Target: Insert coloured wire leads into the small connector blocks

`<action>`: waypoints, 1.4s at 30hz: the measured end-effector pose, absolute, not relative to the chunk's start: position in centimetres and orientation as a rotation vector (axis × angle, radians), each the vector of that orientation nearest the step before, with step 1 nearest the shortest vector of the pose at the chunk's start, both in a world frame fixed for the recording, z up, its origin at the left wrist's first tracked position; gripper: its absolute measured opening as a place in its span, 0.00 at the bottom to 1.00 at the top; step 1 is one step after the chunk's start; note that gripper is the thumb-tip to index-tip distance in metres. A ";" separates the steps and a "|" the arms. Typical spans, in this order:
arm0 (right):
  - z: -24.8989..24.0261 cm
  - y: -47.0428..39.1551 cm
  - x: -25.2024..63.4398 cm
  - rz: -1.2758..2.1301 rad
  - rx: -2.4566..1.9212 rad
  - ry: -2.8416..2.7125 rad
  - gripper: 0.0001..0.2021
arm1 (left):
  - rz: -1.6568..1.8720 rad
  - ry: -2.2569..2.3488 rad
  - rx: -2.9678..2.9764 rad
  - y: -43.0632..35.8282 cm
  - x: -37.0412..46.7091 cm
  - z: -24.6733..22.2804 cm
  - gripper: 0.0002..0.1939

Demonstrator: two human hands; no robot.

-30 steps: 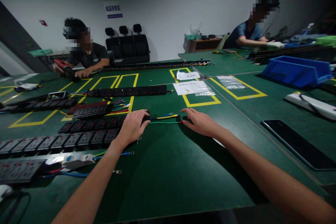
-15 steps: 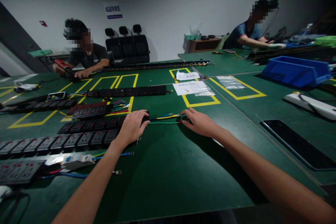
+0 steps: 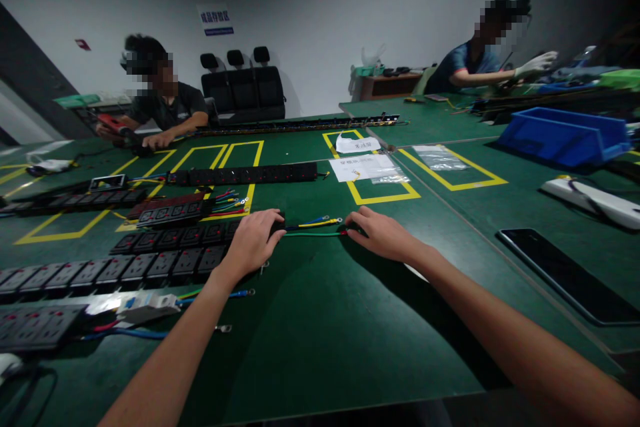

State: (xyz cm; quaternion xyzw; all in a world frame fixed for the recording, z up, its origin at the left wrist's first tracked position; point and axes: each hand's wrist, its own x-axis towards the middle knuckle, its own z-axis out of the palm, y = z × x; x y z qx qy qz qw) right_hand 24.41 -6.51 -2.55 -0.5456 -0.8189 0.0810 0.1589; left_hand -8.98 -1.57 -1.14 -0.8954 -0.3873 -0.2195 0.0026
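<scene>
My left hand [image 3: 253, 243] is closed over the right end of a black socket strip [image 3: 193, 237] lying on the green table. From that end a green wire [image 3: 315, 234] runs right to my right hand [image 3: 380, 235], whose fingers pinch its red-tipped end. A yellow wire [image 3: 320, 223] and a blue wire, both with ring terminals, stick out beside it and stop just short of my right fingertips. What lies under my left palm is hidden.
More socket strips [image 3: 115, 273] with loose wires lie at left. Papers [image 3: 363, 168] lie beyond my hands. At right are a phone [image 3: 570, 273], a white bar-shaped device [image 3: 595, 201] and a blue bin [image 3: 565, 137]. A co-worker with a red power tool [image 3: 115, 124] sits far left, another far right.
My two hands stay almost still, with the green wire stretched between them. The far-right co-worker's gloved hand has risen from the table. The far-left co-worker's power tool has shifted slightly.
</scene>
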 end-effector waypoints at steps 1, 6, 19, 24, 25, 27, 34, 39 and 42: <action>-2.5 -6.5 24.4 0.231 -1.560 -2.339 0.13 | -0.693 -1.215 -2.808 -1.6 -9.0 -1.2 0.10; -2.6 -6.5 24.4 0.241 -1.552 -2.315 0.16 | -0.693 -1.213 -2.804 -1.6 -8.9 -1.1 0.10; -2.9 -6.4 24.4 0.243 -1.547 -2.296 0.26 | -0.688 -1.221 -2.806 -1.6 -9.0 -1.1 0.09; -2.8 -6.2 24.3 0.229 -1.506 -2.365 0.17 | -0.696 -1.232 -2.809 -1.8 -8.9 -0.8 0.09; -2.7 -6.2 24.4 0.248 -1.497 -2.358 0.16 | -0.704 -1.231 -2.808 -1.8 -8.9 -0.8 0.09; -2.8 -6.1 24.4 0.292 -1.486 -2.328 0.14 | -0.723 -1.229 -2.806 -1.9 -8.8 -0.8 0.09; -3.9 -5.0 24.3 0.413 -1.500 -2.213 0.11 | -0.743 -1.246 -2.791 -2.0 -8.9 -1.1 0.08; -3.2 -2.8 23.5 0.483 -1.571 -2.121 0.13 | -0.758 -1.255 -2.791 -2.2 -8.9 -1.1 0.07; -2.6 -1.5 22.5 0.440 -1.472 -2.131 0.16 | -0.761 -1.253 -2.790 -2.3 -8.9 -1.0 0.07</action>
